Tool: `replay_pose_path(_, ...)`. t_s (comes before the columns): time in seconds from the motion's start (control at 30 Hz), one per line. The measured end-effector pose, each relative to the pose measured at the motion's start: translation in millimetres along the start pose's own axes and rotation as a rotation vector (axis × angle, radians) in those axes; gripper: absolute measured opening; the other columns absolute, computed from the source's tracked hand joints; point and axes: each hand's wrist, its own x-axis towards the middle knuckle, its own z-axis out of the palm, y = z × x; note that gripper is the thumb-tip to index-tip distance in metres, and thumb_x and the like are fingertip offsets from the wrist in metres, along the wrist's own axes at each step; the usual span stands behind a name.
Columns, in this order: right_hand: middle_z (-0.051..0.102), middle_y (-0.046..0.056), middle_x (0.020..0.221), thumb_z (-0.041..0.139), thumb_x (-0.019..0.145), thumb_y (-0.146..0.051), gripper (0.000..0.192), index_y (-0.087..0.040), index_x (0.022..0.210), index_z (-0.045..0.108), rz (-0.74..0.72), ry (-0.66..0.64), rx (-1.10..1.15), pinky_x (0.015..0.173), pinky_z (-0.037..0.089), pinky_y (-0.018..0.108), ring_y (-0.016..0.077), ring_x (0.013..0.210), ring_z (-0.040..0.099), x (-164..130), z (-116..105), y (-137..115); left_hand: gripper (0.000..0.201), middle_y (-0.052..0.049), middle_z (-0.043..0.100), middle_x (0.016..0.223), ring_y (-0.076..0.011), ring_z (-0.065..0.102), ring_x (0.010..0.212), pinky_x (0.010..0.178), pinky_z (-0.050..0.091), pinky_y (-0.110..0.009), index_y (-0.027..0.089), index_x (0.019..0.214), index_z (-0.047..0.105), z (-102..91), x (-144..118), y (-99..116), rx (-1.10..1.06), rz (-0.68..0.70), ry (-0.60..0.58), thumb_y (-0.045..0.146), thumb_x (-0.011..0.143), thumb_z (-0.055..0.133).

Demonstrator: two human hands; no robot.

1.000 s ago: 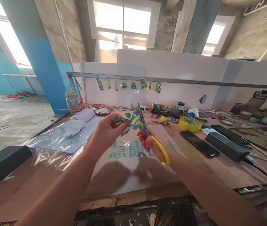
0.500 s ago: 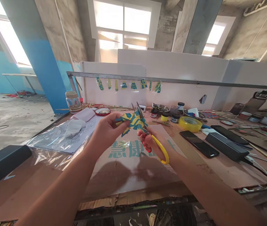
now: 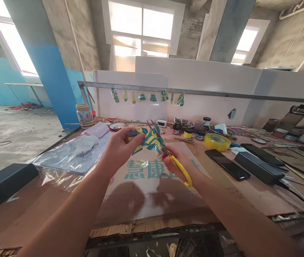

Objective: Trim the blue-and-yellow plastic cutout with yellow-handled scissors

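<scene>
Left hand point(image 3: 118, 148) fingers pinch the blue-and-yellow patterned paper piece point(image 3: 146, 138); right hand point(image 3: 175, 165) grips yellow-handled scissors point(image 3: 171, 157) — blades at it. Beyond the fingers — yellow tape roll point(image 3: 216, 141), small paint jars point(image 3: 187, 133).

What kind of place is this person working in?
Probably a craft workshop in a bare concrete building. The left hand holds a blue-and-yellow painted piece that the right hand cuts with yellow-handled scissors; similar painted pieces hang from a rail, and small paint jars stand on the bench.
</scene>
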Motion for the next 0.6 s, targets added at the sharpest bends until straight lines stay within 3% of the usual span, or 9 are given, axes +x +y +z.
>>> replay_pose_path(0.33,0.052,0.002,0.079,0.065,0.073,-0.078,0.062,-0.02,0.092,0.053,0.019,-0.004,-0.001,0.06,0.039,0.027,0.0132,0.068,0.046,2.2,1.0,-0.5,0.041,0.002,0.069,0.072,-0.0136,0.066,0.061,0.056,0.055,-0.022,0.02,0.084,0.067,-4.1,2.9,-2.6,-0.032,-0.005,0.005,0.05,0.064,0.087)
replay_pose_path(0.6,0.054,0.001,0.078,0.066,0.077,-0.072,0.056,-0.02,0.092,0.055,0.018,-0.003,-0.002,0.06,0.041,0.027,0.0127,0.067,0.048,1.3,1.6,1.6,0.038,0.002,0.07,0.071,-0.0146,0.067,0.062,0.056,0.056,-0.023,0.022,0.093,0.066,-3.3,2.4,-0.1,-0.016,0.002,-0.007,0.044,0.069,0.084)
